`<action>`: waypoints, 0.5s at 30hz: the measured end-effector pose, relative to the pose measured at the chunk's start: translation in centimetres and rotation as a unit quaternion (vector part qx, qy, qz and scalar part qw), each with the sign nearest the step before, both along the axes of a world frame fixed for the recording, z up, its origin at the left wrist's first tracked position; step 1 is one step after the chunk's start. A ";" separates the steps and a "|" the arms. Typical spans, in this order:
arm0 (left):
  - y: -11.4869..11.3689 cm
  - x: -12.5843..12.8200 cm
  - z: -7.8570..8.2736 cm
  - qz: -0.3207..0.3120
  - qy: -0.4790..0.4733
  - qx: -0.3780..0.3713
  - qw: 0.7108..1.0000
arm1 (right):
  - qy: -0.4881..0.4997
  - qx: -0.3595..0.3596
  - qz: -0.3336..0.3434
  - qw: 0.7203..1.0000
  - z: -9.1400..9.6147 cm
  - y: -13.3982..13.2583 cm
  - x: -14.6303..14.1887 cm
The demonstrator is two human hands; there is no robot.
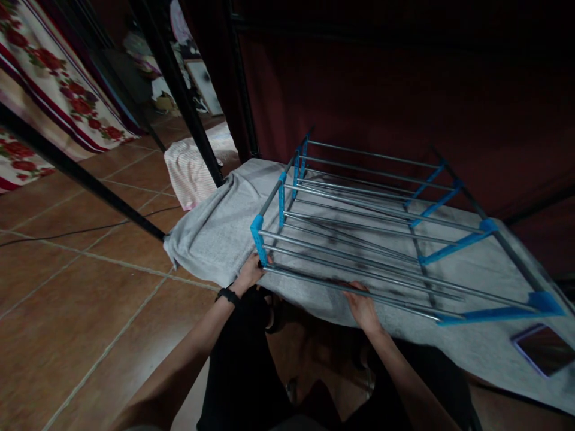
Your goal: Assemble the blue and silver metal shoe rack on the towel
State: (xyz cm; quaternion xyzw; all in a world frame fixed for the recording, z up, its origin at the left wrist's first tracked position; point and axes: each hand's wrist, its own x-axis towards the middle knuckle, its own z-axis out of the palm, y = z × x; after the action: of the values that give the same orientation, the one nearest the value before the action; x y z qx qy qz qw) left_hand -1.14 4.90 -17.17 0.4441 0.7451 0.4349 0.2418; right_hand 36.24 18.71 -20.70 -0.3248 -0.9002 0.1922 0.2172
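A rack [359,221] of grey metal rods joined by blue plastic brackets lies on a grey cloth [215,233] spread over the tiled floor. My left hand [251,270], with a black watch on its wrist, is closed around the rack's near left corner by a blue bracket [258,236]. My right hand [359,305] grips the nearest metal rod [386,299] from below, fingers curled over it. My legs in dark clothes fill the bottom of the view.
A phone [543,347] lies on the cloth at the right. Black metal poles [179,90] slant across the left. A pink striped cloth [188,167] lies on the floor beyond. Flowered fabric [54,90] hangs at the far left. A dark red wall stands behind.
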 end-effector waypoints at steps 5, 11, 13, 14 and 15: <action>0.1 0.1 -0.1 -0.004 -0.008 0.011 1.000 | -0.031 0.028 -0.002 0.999 0.1 0.1 0.1; 0.2 -0.3 -0.8 -0.021 -0.015 0.021 0.999 | -0.044 0.050 0.005 0.998 0.4 0.1 0.0; 0.2 -0.4 -1.0 -0.025 -0.014 0.021 0.999 | -0.040 0.062 0.009 0.997 0.4 0.1 0.1; 0.2 -0.5 -1.1 -0.026 -0.013 0.020 0.999 | -0.037 0.069 0.011 0.997 0.3 0.1 0.1; 0.2 -0.5 -1.2 -0.028 -0.011 0.020 0.999 | -0.036 0.074 0.012 0.997 0.3 0.1 0.1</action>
State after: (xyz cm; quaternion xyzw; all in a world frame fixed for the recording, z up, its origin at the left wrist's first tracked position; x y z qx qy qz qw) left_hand -1.67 5.13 -18.33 0.4650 0.7207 0.4478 0.2527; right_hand 36.36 18.80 -20.42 -0.3039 -0.9229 0.1158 0.2059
